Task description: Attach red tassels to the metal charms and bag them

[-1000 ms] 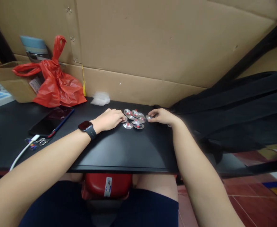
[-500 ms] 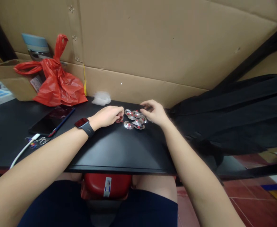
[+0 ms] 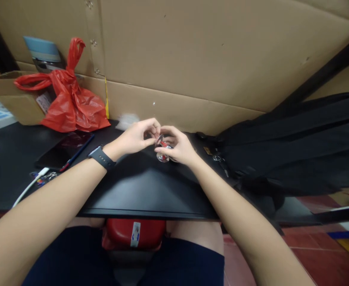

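Note:
A small shiny metal disc with a domed middle and a red loop, a finger cymbal [image 3: 159, 140], is tilted on edge between my two hands, just above the black table. My left hand [image 3: 140, 136] pinches it from the left between thumb and fingers. From the right, my right hand [image 3: 179, 147] curls round the same cymbal, thumb below and fingertips above, close to its red loop. Another finger cymbal [image 3: 163, 158] lies flat on the table under my right thumb. My right hand hides most of the pile behind it.
A crumpled clear plastic bag [image 3: 127, 121] lies behind my left hand. Further left are a phone [image 3: 65, 151], a white cable [image 3: 30, 186], a red plastic bag [image 3: 73, 105] and a cardboard box [image 3: 24, 103]. Black cloth [image 3: 282, 147] with keys [image 3: 218, 158] beside it fills the right side.
My left hand has risen slightly, lifting the finger cymbal and turning it on edge. My right hand has moved left over the pile to meet it and closed in on the cymbal.

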